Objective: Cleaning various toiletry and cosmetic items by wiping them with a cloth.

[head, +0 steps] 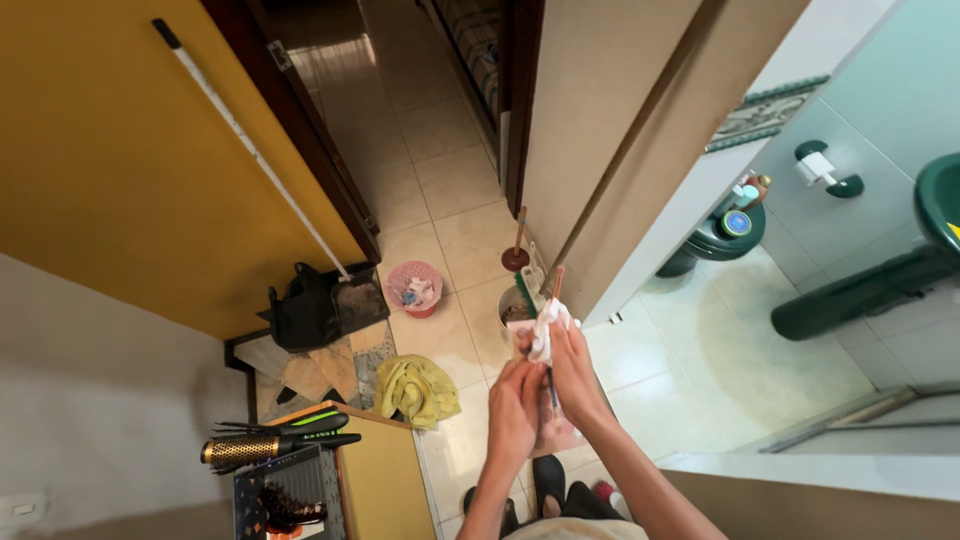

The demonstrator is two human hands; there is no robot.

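Gripping crumpled white cloth [545, 328], hands [545, 385] together, thin stick protruding.

Straight below my hands [545, 385] the tiled floor [450, 190] lies open toward the corridor, a clear lane ahead. To my left, the yellow cloth [418, 390], the pink waste basket [414, 288] and the black dustpan [318, 305] crowd the way. Just ahead, the plunger [516, 250] and a small bucket [512, 310] stand against the door [620, 150]. The cabinet corner [375, 470] juts in at lower left.
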